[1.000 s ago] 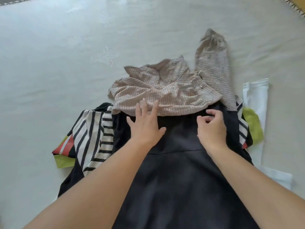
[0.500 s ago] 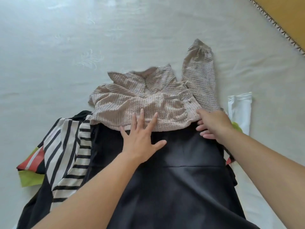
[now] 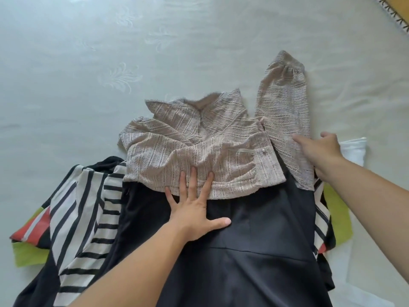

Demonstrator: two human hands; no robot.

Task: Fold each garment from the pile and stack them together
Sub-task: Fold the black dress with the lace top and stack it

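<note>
the black dress [image 3: 254, 251] runs off the bottom edge, so its hem is out of view, and its top lies hidden under the beige lace blouse [image 3: 199, 160]. the striped garment [image 3: 84, 218] is mostly buried beneath the dress; its full shape cannot be told. the white cloth [image 3: 354, 151] is partly covered by the right hand [image 3: 321, 149] and forearm. whether that hand's fingers pinch the blouse sleeve [image 3: 285, 103] or only rest on it is unclear. both forearms are cut off by the frame.
</note>
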